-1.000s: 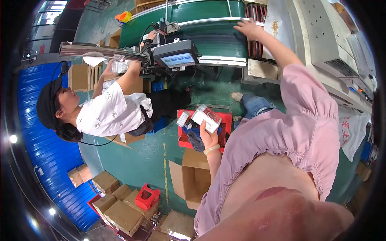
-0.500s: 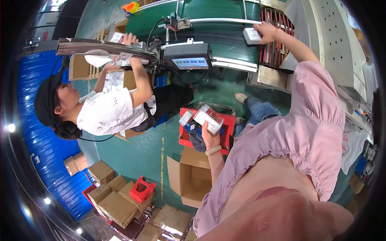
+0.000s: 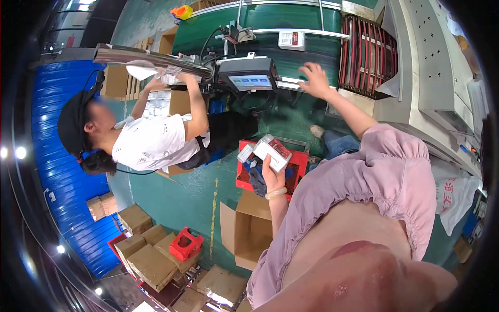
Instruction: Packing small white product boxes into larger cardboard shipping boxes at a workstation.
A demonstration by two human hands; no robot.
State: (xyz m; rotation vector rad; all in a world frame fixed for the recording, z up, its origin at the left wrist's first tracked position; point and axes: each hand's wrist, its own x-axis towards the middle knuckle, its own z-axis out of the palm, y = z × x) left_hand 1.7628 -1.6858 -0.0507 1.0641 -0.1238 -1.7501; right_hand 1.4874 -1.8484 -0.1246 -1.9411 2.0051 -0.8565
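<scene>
We saw the left hand point(image 3: 273, 180) below the screen point(image 3: 252, 75), its thumb and fingers closed around a pack point(image 3: 273, 156), white with some red and clear plastic. The right hand point(image 3: 315, 80) was just right of the screen, empty, palm open and fingers spread wide, beside the near rail point(image 3: 292, 84); we could not tell whether it touched that rail.

Around the left hand, below the screen, we saw a red bin point(image 3: 298, 165) with a dark cloth point(image 3: 257, 181) in it. A smaller white carton point(image 3: 246, 153) showed just left of the pack; we could not tell whether the hand held it or it rested in the bin.

Above the screen and to its right, a white box point(image 3: 291, 40) with a dark red patch lay flat on the green belt point(image 3: 325, 51), well apart from either hand. Further right of the screen we saw the red rods point(image 3: 366, 60), then a pale machine point(image 3: 435, 70).

Left of the screen ran a metal tube point(image 3: 140, 58), and beneath it a co-worker point(image 3: 150, 140) in a white top and black cap had both arms out toward clear packs point(image 3: 170, 77). Far below the screen stood an open carton point(image 3: 253, 231); lower left of it we saw stacked cartons point(image 3: 152, 264) with a red stool point(image 3: 186, 244) on top.
</scene>
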